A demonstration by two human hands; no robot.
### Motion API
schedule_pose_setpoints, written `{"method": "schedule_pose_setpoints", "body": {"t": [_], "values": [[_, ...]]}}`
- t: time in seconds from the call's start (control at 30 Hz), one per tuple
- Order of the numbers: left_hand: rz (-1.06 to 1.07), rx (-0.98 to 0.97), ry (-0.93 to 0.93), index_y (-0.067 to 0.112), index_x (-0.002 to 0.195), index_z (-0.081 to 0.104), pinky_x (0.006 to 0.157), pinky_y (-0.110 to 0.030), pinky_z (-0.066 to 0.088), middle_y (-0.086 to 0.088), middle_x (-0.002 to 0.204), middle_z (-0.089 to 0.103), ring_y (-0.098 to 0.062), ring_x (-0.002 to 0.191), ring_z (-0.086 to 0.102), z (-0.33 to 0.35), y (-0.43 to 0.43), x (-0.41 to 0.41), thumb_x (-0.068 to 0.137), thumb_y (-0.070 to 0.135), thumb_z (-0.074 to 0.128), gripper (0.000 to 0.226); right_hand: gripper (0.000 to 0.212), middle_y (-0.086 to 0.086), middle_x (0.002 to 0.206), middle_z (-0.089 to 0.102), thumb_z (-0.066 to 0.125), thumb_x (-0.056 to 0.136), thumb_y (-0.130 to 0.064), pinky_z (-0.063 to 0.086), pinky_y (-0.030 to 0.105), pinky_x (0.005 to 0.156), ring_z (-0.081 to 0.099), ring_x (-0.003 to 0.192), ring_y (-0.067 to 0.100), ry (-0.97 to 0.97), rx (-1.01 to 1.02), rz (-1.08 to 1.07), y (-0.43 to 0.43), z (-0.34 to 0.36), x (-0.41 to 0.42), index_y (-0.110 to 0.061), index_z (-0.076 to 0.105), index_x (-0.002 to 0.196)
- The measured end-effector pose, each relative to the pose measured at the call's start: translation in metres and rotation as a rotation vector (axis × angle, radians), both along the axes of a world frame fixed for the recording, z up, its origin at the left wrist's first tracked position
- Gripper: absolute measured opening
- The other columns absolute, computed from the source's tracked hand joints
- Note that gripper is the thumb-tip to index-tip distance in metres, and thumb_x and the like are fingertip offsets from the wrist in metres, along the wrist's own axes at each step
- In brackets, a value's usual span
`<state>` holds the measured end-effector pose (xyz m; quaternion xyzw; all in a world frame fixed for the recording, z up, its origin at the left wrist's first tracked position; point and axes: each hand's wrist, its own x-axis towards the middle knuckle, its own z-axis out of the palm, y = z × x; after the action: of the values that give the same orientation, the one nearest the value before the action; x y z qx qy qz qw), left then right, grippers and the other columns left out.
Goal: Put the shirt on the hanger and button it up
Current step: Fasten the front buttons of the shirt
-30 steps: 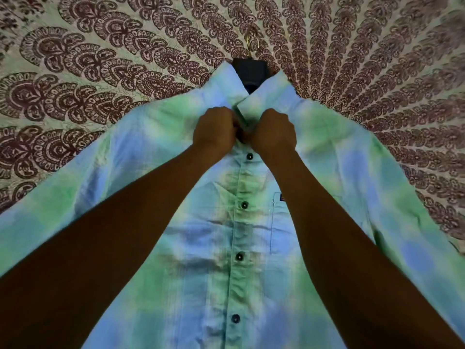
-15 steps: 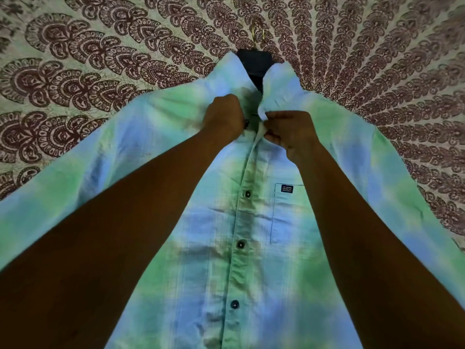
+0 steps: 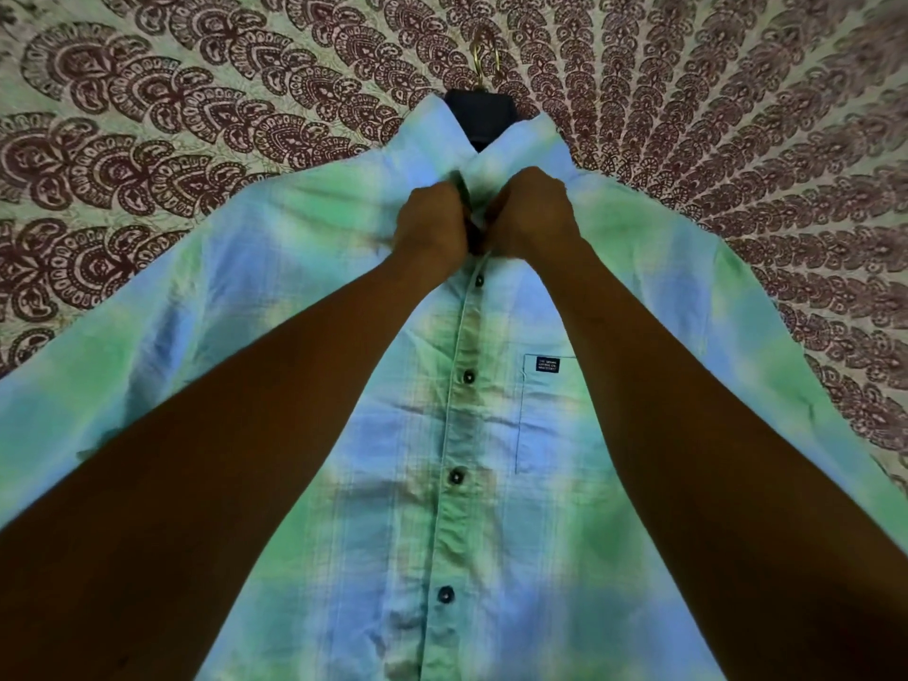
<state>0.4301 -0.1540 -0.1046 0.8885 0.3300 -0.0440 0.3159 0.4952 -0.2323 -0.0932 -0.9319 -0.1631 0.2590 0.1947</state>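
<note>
On the patterned cloth [image 3: 196, 115]: a blue-and-green shirt [image 3: 491, 508] is spread out front-side up, both sleeves fanned outward to the frame edges.
Cloth: pale, printed with rows of dark maroon arches that fan out from behind the collar.
Hanger [image 3: 481, 113]: a dark block shows in the neck opening, with a brass-coloured hook [image 3: 486, 56] rising from it onto the cloth; the rest is inside the shirt.
Collar [image 3: 521, 149]: its two points stand up on either side of the hanger block and meet just above the hands.
Left hand [image 3: 432, 223]: fingers curled into a fist on the shirt's front edge just under the collar, back of the hand toward the camera; the fingertips are hidden.
Right hand [image 3: 530, 213]: likewise curled tight on the opposite front edge, knuckles touching or almost touching the left hand's; fingertips hidden.
Between the hands: a narrow dark gap; whether the top button is through its hole cannot be told.
Buttons: four dark ones run down the front strip, all fastened, the topmost [image 3: 479, 281] just below the hands, then [image 3: 469, 376], [image 3: 457, 476] and [image 3: 445, 594].
Pocket [image 3: 555, 420]: on the chest beside the right forearm, with a small dark label [image 3: 547, 364] at its top edge; the print is too small to read.
Forearms: bare, reaching from the lower corners and covering much of the shirt's sides.
</note>
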Motion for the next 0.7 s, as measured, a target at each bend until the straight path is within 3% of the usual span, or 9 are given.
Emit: {"method": "schedule_pose_setpoints", "body": {"t": [0.1,0.2,0.27,0.33,0.43,0.5,0.6,0.7], "values": [[0.04,-0.075,-0.01,0.001,0.107,0.062,0.092,-0.04,0.049,-0.019,0.114,0.063,-0.033,0.106,0.059,0.0,0.005,0.002,0.084,0.009,0.057,0.025,0.016,0.019,0.105,0.063,0.061,0.084,-0.01,0.037,0.028,0.066,0.062,0.096,0.034,-0.203,-0.019,0.02,0.003,-0.002,-0.007,-0.003,0.063,0.098],[0.095,-0.184,-0.057,0.002,0.098,0.067,0.088,-0.04,0.052,-0.017,0.105,0.067,-0.031,0.1,0.062,0.0,0.005,0.004,0.08,0.008,0.063,0.019,0.008,0.017,0.088,0.062,0.059,0.083,-0.014,0.037,0.028,0.063,0.062,0.089,0.031,-0.216,0.042,-0.07,-0.003,-0.006,-0.01,-0.007,0.063,0.086],[0.12,-0.275,-0.089,0.005,0.09,0.071,0.088,-0.036,0.053,-0.014,0.099,0.07,-0.027,0.096,0.064,0.004,0.006,0.004,0.079,0.009,0.068,0.012,0.01,0.006,0.063,0.061,0.061,0.078,-0.013,0.04,0.028,0.058,0.059,0.069,0.026,-0.11,0.218,-0.268,-0.011,-0.005,-0.012,-0.008,0.067,0.072],[0.176,-0.449,-0.128,0.006,0.078,0.071,0.085,-0.036,0.055,-0.014,0.086,0.069,-0.026,0.081,0.066,0.009,0.009,0.003,0.075,0.007,0.073,0.004,0.025,-0.002,0.045,0.051,0.059,0.076,-0.006,0.04,0.029,0.053,0.051,0.056,0.023,0.052,0.364,-0.453,-0.019,-0.003,-0.012,-0.009,0.056,0.052],[0.235,-0.629,-0.154,0.009,0.069,0.065,0.071,-0.029,0.058,-0.009,0.072,0.063,-0.018,0.063,0.06,0.013,0.012,0.001,0.076,0.0,0.071,0.013,0.027,0.011,0.06,0.052,0.061,0.077,0.007,0.051,0.027,0.056,0.054,0.058,0.023,0.446,0.563,-0.663,-0.024,0.006,-0.008,-0.005,0.051,0.056],[0.241,-0.671,-0.162,0.003,0.077,0.067,0.065,-0.022,0.055,-0.008,0.072,0.062,-0.016,0.061,0.059,0.016,0.01,-0.001,0.078,-0.003,0.068,0.006,0.023,0.015,0.067,0.054,0.059,0.079,0.014,0.055,0.024,0.052,0.057,0.059,0.024,0.641,0.664,-0.712,-0.025,0.012,-0.005,0.0,0.052,0.062],[0.232,-0.681,-0.198,-0.005,0.092,0.067,0.068,-0.024,0.056,-0.008,0.072,0.062,-0.016,0.061,0.059,0.017,0.009,-0.004,0.079,-0.002,0.067,0.014,0.018,0.016,0.073,0.057,0.059,0.083,0.011,0.056,0.022,0.048,0.059,0.063,0.022,0.702,0.682,-0.665,-0.026,0.015,-0.007,0.002,0.054,0.069],[0.209,-0.635,-0.215,-0.004,0.093,0.068,0.066,-0.022,0.056,-0.005,0.07,0.062,-0.014,0.061,0.06,0.016,0.008,-0.005,0.08,-0.001,0.066,0.014,0.026,0.014,0.07,0.053,0.055,0.084,0.014,0.056,0.023,0.049,0.058,0.06,0.019,0.689,0.739,-0.691,-0.026,0.013,-0.012,-0.001,0.05,0.064]]}}
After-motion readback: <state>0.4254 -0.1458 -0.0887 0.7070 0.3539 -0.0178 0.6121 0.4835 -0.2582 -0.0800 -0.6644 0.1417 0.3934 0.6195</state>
